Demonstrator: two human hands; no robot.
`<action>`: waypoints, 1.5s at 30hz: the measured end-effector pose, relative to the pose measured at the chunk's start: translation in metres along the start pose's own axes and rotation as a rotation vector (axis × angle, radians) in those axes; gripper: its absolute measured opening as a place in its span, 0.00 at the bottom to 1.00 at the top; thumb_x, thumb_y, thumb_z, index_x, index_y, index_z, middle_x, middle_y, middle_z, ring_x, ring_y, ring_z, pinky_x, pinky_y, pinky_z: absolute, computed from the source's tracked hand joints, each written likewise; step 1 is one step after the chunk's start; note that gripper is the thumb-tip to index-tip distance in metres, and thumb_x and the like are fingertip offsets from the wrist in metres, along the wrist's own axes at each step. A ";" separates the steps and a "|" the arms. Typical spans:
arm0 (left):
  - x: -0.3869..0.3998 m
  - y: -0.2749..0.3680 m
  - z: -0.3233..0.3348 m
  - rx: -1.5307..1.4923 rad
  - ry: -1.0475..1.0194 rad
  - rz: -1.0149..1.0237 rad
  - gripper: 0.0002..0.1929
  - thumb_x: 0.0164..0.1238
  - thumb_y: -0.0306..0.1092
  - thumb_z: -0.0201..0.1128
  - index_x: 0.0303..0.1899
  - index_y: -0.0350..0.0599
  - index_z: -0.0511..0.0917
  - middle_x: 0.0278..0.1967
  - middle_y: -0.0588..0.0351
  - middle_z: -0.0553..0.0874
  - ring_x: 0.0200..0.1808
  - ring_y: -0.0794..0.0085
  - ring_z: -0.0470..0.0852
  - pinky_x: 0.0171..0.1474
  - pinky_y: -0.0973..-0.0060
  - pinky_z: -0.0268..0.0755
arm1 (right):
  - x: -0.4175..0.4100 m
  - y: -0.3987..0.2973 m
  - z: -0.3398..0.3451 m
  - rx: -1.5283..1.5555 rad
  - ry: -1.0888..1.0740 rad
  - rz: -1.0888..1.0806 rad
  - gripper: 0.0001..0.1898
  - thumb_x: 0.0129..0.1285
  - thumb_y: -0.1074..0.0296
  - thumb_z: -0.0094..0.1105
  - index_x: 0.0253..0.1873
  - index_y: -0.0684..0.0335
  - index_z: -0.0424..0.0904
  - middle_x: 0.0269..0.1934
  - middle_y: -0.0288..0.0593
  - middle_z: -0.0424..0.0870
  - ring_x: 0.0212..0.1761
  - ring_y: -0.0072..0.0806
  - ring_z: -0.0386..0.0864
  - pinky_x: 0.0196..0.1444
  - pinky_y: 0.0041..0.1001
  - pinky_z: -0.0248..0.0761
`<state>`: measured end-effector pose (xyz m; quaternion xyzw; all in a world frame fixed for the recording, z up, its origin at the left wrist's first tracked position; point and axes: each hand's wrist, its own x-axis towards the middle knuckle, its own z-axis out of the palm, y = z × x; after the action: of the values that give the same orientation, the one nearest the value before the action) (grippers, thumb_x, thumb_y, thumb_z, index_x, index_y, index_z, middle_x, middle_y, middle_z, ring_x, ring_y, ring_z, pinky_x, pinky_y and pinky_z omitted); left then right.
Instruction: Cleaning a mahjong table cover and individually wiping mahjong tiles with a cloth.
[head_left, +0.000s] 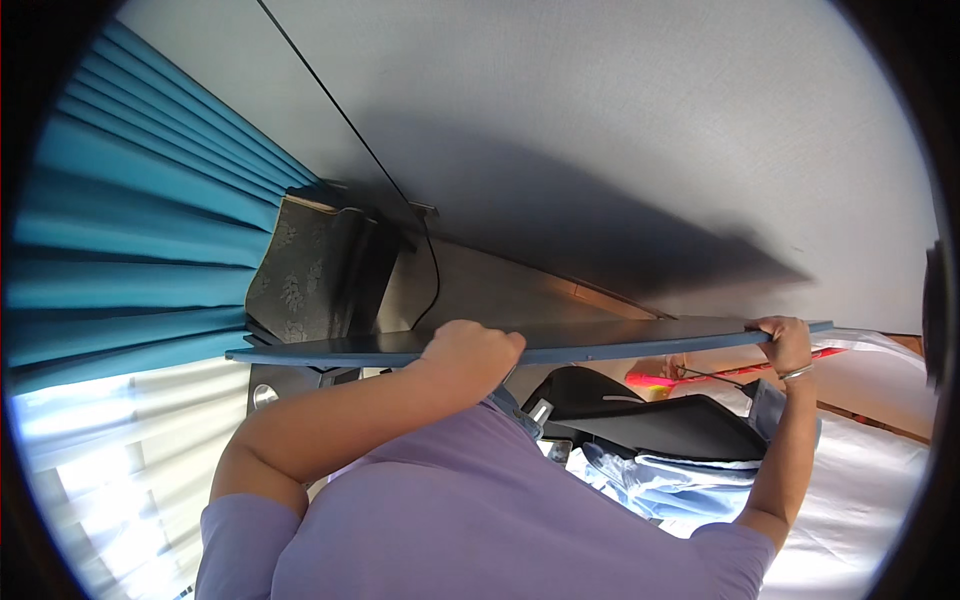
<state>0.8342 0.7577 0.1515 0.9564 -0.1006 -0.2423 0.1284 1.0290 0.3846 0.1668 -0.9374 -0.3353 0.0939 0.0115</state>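
Observation:
A long flat panel (637, 349) with a blue edge and a dark upper face spans the view in front of my chest, seen nearly edge-on. My left hand (474, 358) is closed around its near edge around the middle, with the fingertips hidden. Close to the panel's right end, my right hand (786, 346) grips the same edge, the fingers over the top face. A thin bracelet (795, 372) circles my right wrist. The panel's underside is out of sight.
A pale wall (600, 112) carries the panel's shadow. A black cable (345, 120) runs down it. Blue curtains (142, 225) hang left, beside a dark floral-patterned cover (296, 277). Below the panel are a black padded object (675, 424), folded blue cloth (675, 484) and white sheeting (862, 495).

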 end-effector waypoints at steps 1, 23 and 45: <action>0.007 0.002 -0.001 -0.012 0.010 0.025 0.06 0.49 0.28 0.54 0.31 0.43 0.73 0.25 0.53 0.81 0.29 0.60 0.81 0.30 0.68 0.72 | -0.002 0.007 0.006 -0.002 0.005 0.043 0.13 0.35 0.76 0.59 0.31 0.55 0.80 0.27 0.44 0.79 0.30 0.39 0.77 0.33 0.30 0.70; -0.063 -0.064 0.028 -0.093 0.523 -0.021 0.28 0.39 0.33 0.66 0.49 0.48 0.70 0.43 0.52 0.75 0.46 0.61 0.73 0.49 0.66 0.64 | 0.046 -0.065 -0.008 -0.318 -0.573 0.090 0.32 0.26 0.59 0.70 0.45 0.63 0.76 0.38 0.46 0.78 0.43 0.41 0.74 0.49 0.30 0.66; -0.085 -0.143 0.026 -0.096 0.719 -0.074 0.09 0.33 0.31 0.64 0.24 0.50 0.78 0.20 0.65 0.72 0.26 0.71 0.73 0.29 0.73 0.63 | 0.087 -0.145 0.006 -0.296 -0.619 -0.213 0.20 0.46 0.75 0.50 0.45 0.46 0.77 0.29 0.47 0.80 0.33 0.40 0.78 0.39 0.33 0.71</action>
<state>0.7667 0.9096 0.1242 0.9763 -0.0030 0.1005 0.1915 1.0032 0.5513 0.1582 -0.8159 -0.4285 0.3221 -0.2166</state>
